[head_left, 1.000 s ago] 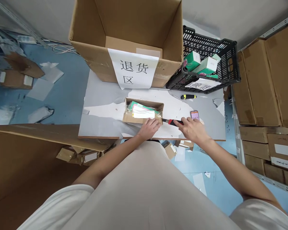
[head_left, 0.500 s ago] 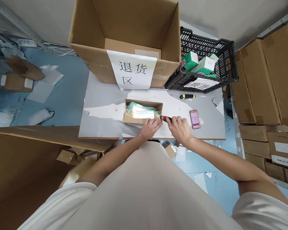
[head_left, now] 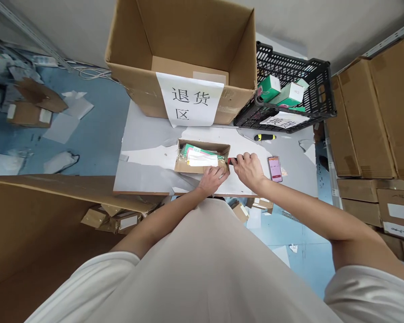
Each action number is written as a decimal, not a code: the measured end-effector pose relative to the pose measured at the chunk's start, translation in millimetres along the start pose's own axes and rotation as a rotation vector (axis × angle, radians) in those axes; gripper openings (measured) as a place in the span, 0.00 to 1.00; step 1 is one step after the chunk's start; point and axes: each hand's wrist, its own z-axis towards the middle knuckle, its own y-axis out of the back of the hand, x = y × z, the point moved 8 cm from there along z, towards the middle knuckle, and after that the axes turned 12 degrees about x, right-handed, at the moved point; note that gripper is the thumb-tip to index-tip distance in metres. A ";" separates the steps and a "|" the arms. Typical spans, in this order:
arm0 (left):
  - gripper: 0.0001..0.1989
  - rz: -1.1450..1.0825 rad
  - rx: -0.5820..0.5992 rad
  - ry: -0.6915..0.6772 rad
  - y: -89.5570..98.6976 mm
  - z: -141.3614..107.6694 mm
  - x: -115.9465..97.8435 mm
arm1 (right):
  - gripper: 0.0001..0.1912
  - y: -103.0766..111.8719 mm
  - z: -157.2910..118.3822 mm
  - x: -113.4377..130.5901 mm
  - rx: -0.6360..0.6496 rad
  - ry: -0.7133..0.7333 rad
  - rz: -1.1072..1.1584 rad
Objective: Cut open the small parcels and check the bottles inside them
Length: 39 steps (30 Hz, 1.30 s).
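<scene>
A small cardboard box [head_left: 188,168] lies on the table near its front edge, with a green and pink packet [head_left: 189,148] inside and a white label [head_left: 202,159] on top. My left hand [head_left: 213,179] grips the box's near side toward its right corner, fingers curled over the edge. My right hand [head_left: 249,170] is closed around a red and black box cutter [head_left: 233,160]. The cutter's tip meets the right end of the box; the blade itself is too small to make out.
A big open carton [head_left: 138,92] stands behind, beside a black plastic crate [head_left: 291,67] of green-and-white boxes [head_left: 291,94]. A yellow-black tool [head_left: 265,137] and a phone [head_left: 274,169] lie at right. Stacked cartons [head_left: 366,121] line the right side.
My right hand has shifted slightly left and up with the box cutter, at the box's right end. My left hand stays on the box. The whole view has shifted a little.
</scene>
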 end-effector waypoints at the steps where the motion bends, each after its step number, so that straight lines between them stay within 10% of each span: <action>1: 0.22 -0.001 -0.003 -0.001 0.0 -0.1 0.1 | 0.19 0.0 -0.9 -1.4 0.003 0.000 0.000; 11: 0.20 -0.035 0.033 -0.050 -8.5 -1.8 -1.3 | 0.21 28.6 8.2 -17.5 -0.062 -0.008 0.002; 18: 0.21 -0.016 0.011 -0.028 0.1 -1.0 1.8 | 0.21 42.0 -37.1 -68.6 -0.080 0.000 0.107; 25: 0.28 0.038 0.065 -0.073 -4.4 -10.4 1.4 | 0.28 -62.2 -27.5 -116.3 -0.252 -0.295 0.624; 31: 0.30 0.031 0.148 -0.039 4.2 -18.3 10.2 | 0.30 -175.9 30.3 -62.9 -0.157 -0.484 0.924; 39: 0.28 -0.041 0.038 0.128 28.1 -67.0 68.9 | 0.29 -211.8 64.0 -13.5 -0.235 -0.526 0.894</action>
